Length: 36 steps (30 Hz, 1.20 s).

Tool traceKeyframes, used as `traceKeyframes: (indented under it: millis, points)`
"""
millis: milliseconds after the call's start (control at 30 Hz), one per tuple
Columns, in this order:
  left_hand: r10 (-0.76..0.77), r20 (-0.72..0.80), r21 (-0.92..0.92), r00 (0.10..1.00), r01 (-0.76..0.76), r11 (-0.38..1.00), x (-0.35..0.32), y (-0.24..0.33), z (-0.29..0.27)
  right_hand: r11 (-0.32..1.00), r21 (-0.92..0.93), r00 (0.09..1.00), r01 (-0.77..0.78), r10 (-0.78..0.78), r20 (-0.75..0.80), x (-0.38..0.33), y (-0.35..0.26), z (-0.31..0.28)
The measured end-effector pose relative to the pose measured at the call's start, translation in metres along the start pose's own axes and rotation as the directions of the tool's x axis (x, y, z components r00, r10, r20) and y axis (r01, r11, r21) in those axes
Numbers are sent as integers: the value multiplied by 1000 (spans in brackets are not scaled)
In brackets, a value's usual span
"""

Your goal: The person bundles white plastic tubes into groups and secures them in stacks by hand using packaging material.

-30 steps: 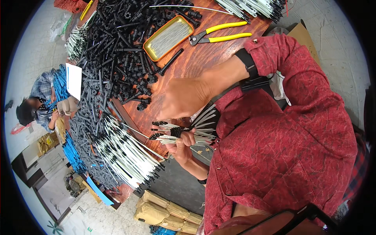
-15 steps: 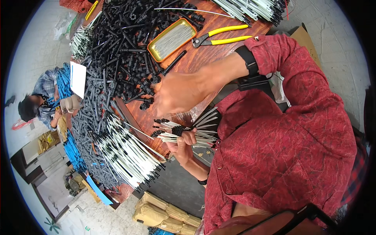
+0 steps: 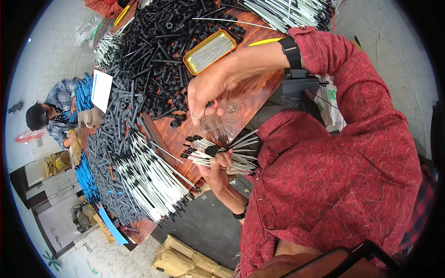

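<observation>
My left hand (image 3: 217, 172) is closed around a bundle of thin white tubes (image 3: 241, 155) with black tips, gathered by something black at its middle. The tubes fan out towards my body. Just above the bundle, my right hand (image 3: 207, 95) is bent over with its fingers curled in. A small red and dark bit shows among those fingers, but I cannot make out what it is. Beyond the right hand lies a yellow tin (image 3: 185, 59) with an orange rim, full of thin straight wires.
Heaps of black plastic fittings (image 3: 153, 60) and grey fittings (image 3: 106, 143) cover the table (image 3: 252, 99). Bundled white tubes (image 3: 155, 180) lie left of my left hand. One yellow plier handle (image 3: 265, 41) shows beyond my right forearm. Another person (image 3: 58, 111) works across the table.
My right hand has lifted away from the bundle and turned, showing its curled fingers. Its forearm now covers most of the pliers. My left hand keeps the bundle in about the same place.
</observation>
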<state>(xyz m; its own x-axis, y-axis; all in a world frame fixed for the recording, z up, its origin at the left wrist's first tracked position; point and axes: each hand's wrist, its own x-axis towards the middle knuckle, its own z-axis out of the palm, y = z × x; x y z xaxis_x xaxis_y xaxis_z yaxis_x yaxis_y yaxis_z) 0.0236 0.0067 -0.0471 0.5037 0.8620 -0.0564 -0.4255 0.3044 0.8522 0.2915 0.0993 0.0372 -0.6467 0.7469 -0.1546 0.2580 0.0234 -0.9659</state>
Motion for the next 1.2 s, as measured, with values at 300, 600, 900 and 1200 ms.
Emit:
traceKeyframes:
  millis: [300,600,900,1200]
  points:
    - [4,-65,-47,998,-7,999,-2,-11,-9,920,-383,995,-80,48,-92,-12,20,-6]
    - [20,-48,-42,999,-22,999,3,-5,4,849,-528,984,10,-102,-145,-38,3,-6]
    - [66,-10,39,998,-66,997,-9,-9,7,681,-698,875,-223,-175,-451,-39,-8,-81]
    - [89,-18,185,996,-84,979,-6,-8,18,833,-476,673,-283,-182,-717,-31,27,-200]
